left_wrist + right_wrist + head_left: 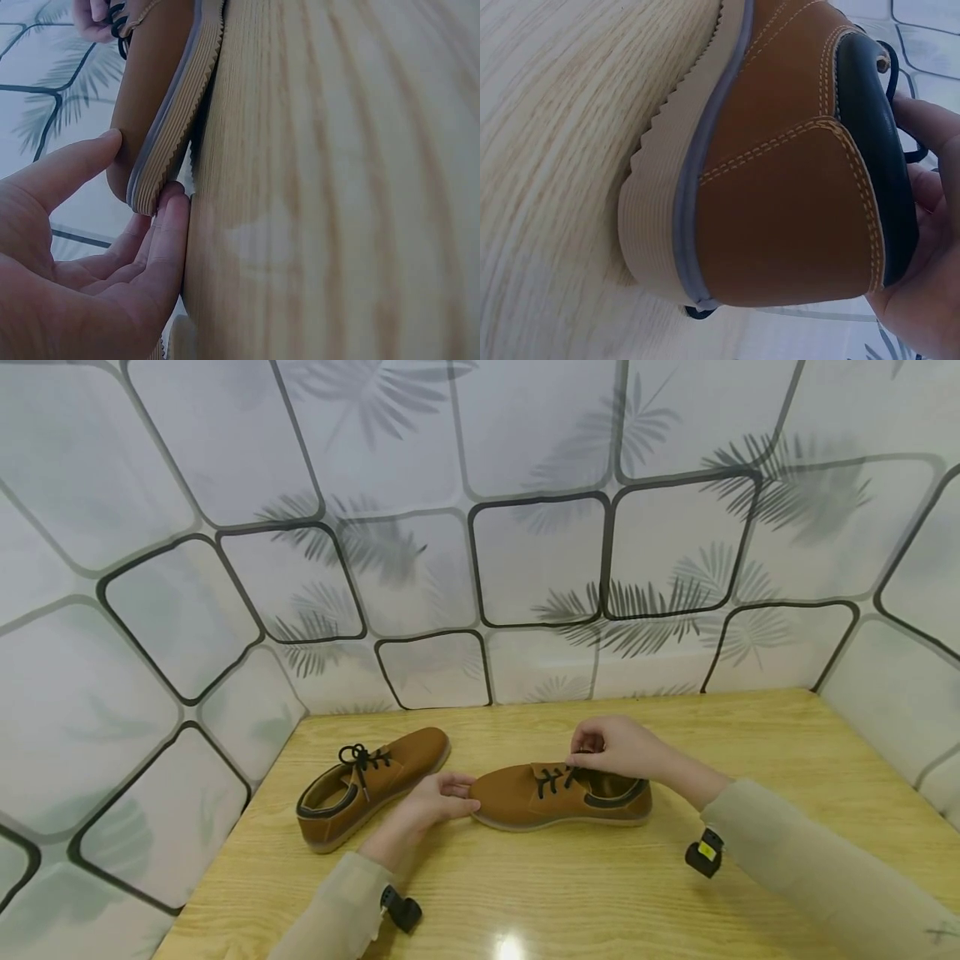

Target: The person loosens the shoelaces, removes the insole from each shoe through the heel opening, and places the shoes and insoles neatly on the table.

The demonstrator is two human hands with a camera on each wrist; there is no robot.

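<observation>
A brown leather shoe (pixel 510 789) with black laces lies on the table, toe to the left. My left hand (pixel 435 800) holds its toe; in the left wrist view the thumb touches the upper and the fingers sit at the front of the pale ridged sole. At the top of the lacing, my right hand (pixel 618 745) pinches the black shoelace (pixel 891 75), its fingertips partly hidden in the head view. The dark padded collar (pixel 877 165) and stitched heel are close beside that hand in the right wrist view.
A matching brown shoe (pixel 408 756), its black lace tied in a bow (pixel 360 758), stands left of my left hand, toe pointing to the back. The wooden table (pixel 600 893) meets a patterned wall covering (pixel 540 560) at the back and sides.
</observation>
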